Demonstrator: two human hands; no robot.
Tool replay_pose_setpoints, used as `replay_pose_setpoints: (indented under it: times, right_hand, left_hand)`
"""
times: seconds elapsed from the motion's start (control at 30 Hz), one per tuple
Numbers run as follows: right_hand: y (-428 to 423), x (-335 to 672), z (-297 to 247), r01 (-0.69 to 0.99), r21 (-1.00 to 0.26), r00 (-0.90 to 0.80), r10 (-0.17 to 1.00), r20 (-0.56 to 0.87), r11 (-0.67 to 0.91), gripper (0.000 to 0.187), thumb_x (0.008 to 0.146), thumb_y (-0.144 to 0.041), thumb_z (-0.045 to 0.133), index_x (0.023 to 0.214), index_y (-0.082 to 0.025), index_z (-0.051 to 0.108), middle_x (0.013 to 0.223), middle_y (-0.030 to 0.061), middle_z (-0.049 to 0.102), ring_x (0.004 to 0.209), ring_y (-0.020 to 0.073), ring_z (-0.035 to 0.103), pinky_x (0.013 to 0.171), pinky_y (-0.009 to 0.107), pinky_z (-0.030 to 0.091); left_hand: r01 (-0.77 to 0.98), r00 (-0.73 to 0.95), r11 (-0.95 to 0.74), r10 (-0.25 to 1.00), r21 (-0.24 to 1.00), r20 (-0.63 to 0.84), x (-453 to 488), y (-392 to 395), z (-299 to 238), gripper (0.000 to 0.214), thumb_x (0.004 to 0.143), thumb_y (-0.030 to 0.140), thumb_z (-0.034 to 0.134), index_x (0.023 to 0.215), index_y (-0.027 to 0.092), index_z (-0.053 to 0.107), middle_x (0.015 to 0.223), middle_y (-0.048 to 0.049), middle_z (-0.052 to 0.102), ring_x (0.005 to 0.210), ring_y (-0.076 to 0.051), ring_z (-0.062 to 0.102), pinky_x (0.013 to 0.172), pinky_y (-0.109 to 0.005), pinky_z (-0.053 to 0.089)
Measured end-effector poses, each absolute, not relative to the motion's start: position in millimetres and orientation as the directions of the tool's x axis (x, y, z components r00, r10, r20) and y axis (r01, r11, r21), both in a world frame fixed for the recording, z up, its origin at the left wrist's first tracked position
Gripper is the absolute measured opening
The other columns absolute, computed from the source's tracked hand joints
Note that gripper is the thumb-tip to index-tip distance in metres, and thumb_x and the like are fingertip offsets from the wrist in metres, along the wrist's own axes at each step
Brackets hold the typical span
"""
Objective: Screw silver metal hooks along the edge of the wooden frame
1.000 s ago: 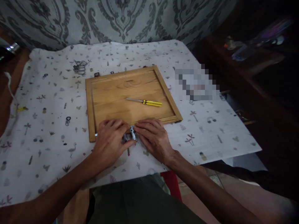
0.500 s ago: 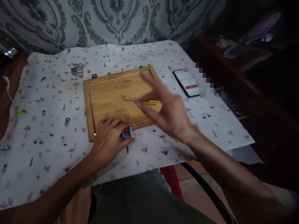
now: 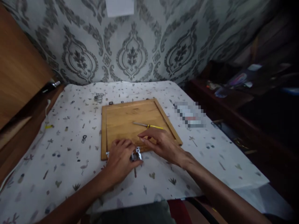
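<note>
My left hand (image 3: pixel 121 158) is closed around a silver metal hinge (image 3: pixel 138 153) at the near edge of a framed wooden panel (image 3: pixel 126 115). Its palm side and part of the hinge are hidden. Just right of the hinge, my right hand (image 3: pixel 160 143) hovers over the panel's near edge, thumb and forefinger drawn together in a pinch. Whatever sits between those fingertips is too small to make out. On the panel, beyond the right hand, lies a screwdriver (image 3: pixel 149 126) with a yellow and black handle and a thin metal shaft.
More metal hinges (image 3: pixel 99 98) lie on the patterned tablecloth (image 3: pixel 70 130) at the back left. A phone (image 3: pixel 190 115), partly blurred out, rests right of the panel. A white cord (image 3: pixel 46 113) runs along the left side. Patterned fabric (image 3: pixel 132 56) hangs behind the table.
My right hand has come down from above the screwdriver to beside the hinge, its fingers drawn closer. My left hand stays on the hinge. The camera view has tilted upward.
</note>
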State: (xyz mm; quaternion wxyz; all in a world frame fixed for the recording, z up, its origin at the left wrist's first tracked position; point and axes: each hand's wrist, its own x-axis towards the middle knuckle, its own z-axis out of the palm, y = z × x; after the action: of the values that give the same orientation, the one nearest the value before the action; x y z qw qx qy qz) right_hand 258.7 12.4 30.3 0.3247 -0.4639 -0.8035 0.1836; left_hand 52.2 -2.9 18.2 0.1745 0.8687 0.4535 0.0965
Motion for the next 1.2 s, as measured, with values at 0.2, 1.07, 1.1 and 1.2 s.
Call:
replay_pose_setpoints:
  times: [0.2, 1.07, 1.1, 1.2]
  right_hand:
    - [59.4, 253.4, 12.5, 0.779, -0.412, -0.366, 0.877, 0.311, 0.472, 0.014, 0.09, -0.014, 0.065, 0.094, -0.017, 0.078, 0.092, 0.0087, 0.081, 0.088, 0.0222, 0.075, 0.082, 0.036, 0.059]
    - [261.3, 45.4, 8.5, 0.835, -0.145, -0.528, 0.847, 0.065, 0.531, 0.037, 0.099, -0.037, 0.065, 0.129, -0.018, 0.062, 0.132, 0.0104, 0.065, 0.113, 0.0246, 0.067, 0.095, 0.047, 0.059]
    - [263.2, 43.8, 7.1, 0.838, -0.137, -0.525, 0.849, 0.06, 0.528, 0.037, 0.099, -0.037, 0.065, 0.129, -0.018, 0.062, 0.132, 0.0104, 0.065, 0.113, 0.0246, 0.067, 0.095, 0.047, 0.059]
    - [266.3, 39.1, 6.0, 0.851, -0.12, -0.509, 0.86, 0.047, 0.51, 0.036, 0.099, -0.037, 0.065, 0.129, -0.018, 0.062, 0.131, 0.0103, 0.065, 0.112, 0.0243, 0.067, 0.095, 0.047, 0.059]
  left_hand:
    - [0.752, 0.547, -0.48, 0.836, 0.451, -0.024, 53.3, -2.1, 19.8, 0.03, 0.081, 0.04, 0.085, 0.095, 0.019, 0.07, 0.104, -0.0046, 0.071, 0.105, -0.028, 0.063, 0.098, -0.047, 0.042]
    - [0.721, 0.578, -0.462, 0.812, 0.517, -0.081, 51.7, 1.7, 12.6, 0.038, 0.089, 0.051, 0.072, 0.106, 0.017, 0.074, 0.122, -0.0132, 0.069, 0.121, -0.034, 0.059, 0.11, -0.056, 0.042]
    - [0.726, 0.577, -0.459, 0.812, 0.512, -0.09, 52.3, 2.2, 12.5, 0.04, 0.089, 0.052, 0.071, 0.107, 0.017, 0.074, 0.122, -0.0136, 0.069, 0.121, -0.034, 0.059, 0.111, -0.057, 0.041]
    - [0.734, 0.569, -0.462, 0.818, 0.497, -0.08, 54.2, 2.6, 11.2, 0.042, 0.089, 0.054, 0.071, 0.108, 0.017, 0.074, 0.119, -0.0137, 0.07, 0.12, -0.035, 0.06, 0.111, -0.058, 0.04]
